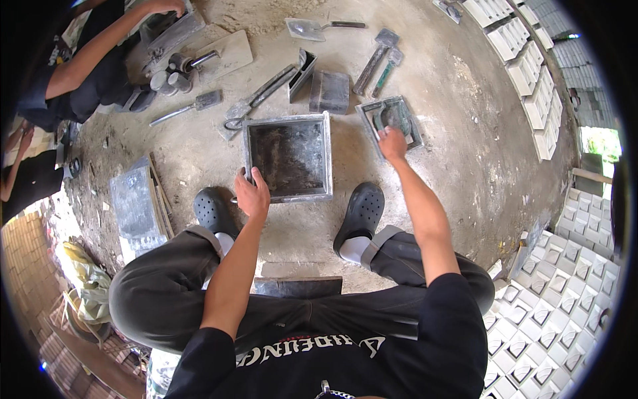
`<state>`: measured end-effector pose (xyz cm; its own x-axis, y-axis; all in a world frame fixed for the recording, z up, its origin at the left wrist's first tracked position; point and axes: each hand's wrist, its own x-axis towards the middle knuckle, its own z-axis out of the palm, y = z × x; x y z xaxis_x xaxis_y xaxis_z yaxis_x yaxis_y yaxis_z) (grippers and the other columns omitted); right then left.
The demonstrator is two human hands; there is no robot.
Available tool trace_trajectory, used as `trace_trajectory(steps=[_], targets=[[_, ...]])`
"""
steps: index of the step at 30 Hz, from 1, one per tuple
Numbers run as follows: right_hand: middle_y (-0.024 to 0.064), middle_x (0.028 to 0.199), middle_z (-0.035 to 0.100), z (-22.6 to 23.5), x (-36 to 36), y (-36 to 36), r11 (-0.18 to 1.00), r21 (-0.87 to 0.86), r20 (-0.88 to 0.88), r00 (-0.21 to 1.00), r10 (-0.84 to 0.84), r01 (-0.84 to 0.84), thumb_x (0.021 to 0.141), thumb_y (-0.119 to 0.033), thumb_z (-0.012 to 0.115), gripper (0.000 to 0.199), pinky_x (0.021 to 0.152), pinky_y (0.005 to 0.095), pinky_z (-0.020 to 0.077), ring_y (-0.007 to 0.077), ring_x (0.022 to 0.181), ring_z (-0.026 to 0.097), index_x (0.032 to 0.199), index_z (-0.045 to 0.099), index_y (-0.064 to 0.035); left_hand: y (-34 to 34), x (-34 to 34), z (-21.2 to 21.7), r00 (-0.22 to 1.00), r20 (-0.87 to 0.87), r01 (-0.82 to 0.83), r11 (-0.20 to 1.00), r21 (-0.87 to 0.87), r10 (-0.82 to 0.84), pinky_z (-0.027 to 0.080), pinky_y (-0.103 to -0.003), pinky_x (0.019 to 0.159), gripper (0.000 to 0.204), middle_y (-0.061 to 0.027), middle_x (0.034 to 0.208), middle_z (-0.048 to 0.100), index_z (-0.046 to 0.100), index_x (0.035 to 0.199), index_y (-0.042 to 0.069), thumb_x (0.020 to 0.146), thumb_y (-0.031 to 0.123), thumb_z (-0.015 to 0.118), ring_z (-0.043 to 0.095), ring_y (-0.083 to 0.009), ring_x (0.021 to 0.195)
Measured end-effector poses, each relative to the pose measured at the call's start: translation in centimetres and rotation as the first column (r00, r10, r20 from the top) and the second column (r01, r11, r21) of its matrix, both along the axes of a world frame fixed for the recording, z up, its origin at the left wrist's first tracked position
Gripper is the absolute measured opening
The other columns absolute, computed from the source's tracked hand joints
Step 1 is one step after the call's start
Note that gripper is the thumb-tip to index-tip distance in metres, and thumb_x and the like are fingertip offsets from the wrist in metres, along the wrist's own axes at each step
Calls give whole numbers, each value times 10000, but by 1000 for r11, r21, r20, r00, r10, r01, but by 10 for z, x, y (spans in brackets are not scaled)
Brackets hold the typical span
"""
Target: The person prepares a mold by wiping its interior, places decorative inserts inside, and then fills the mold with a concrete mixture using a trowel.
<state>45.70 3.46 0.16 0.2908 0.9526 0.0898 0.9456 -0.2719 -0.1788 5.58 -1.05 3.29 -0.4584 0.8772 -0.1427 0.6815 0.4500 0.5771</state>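
A square, open-topped metal mould point(329, 156), grey and dusty, sits on the ground between my feet. My left hand point(253, 194) grips its near left corner, thumb on the inner side and fingers along the outer side. To the right of the mould lies a smaller, tilted shallow tray point(407, 106) with a dark rim. My right hand point(393, 142) reaches into this tray with its fingers bent down and closed. Beside the fingers shows a dark green curved piece point(379, 118). Whatever the right fingers hold is hidden beneath them.
Beyond the mould lie a dark block point(329, 92), an angled metal piece point(302, 75), a trowel point(307, 28), and scrapers point(377, 61). Flat plates point(138, 203) lie left. Pale moulded blocks point(531, 80) line the right. Another person's arm point(100, 50) works at upper left.
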Motion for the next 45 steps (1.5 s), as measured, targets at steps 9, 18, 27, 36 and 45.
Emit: trace_trajectory(steps=[9, 18, 27, 36, 45], targets=[[172, 996, 689, 112, 61, -23, 961, -244, -900, 340, -274, 130, 928, -129, 565, 306, 758, 340, 536, 197, 850, 670, 1127, 615, 97, 12, 38, 22, 978, 57, 128, 799, 587, -199, 372, -455, 1022, 441, -223, 1257, 554, 514, 1260, -34, 904, 203, 623, 500, -373, 1198], [48, 957, 673, 201, 2, -76, 960, -222, -974, -80, -211, 172, 901, -238, 695, 375, 613, 257, 513, 117, 731, 630, 1204, 598, -37, 16, 133, 97, 188, 969, 400, 888, -226, 162, 343, -392, 1095, 880, -184, 1343, 547, 415, 1392, -51, 925, 694, 379, 484, -288, 1278], [58, 1011, 699, 204, -102, -91, 954, -276, -914, -338, -222, 120, 948, -285, 628, 304, 713, 315, 568, 159, 861, 683, 1170, 610, -78, -12, 111, 103, -346, 913, 167, 972, -167, 217, 423, -409, 1052, 786, -146, 1355, 545, 423, 1410, 10, 975, 652, 295, 546, -257, 1227], [110, 935, 699, 158, -69, -100, 923, -320, -932, 105, -348, 215, 955, -628, 423, 657, 676, 329, 524, 198, 782, 648, 1106, 638, -26, -50, 73, 78, -221, 911, 27, 936, -350, 347, 512, -439, 953, 800, -178, 1283, 580, 465, 1361, -15, 977, 655, 252, 605, -286, 1130], [198, 1431, 419, 254, -210, -86, 882, -240, -170, 912, 373, -405, 642, -632, 791, 1053, 1009, 487, 439, 368, 1274, 476, 1483, 330, -196, -31, 48, 108, 274, 916, -108, 956, -274, 293, 457, -371, 811, 814, -130, 1010, 649, 615, 1147, -74, 981, 655, 295, 568, -206, 874]])
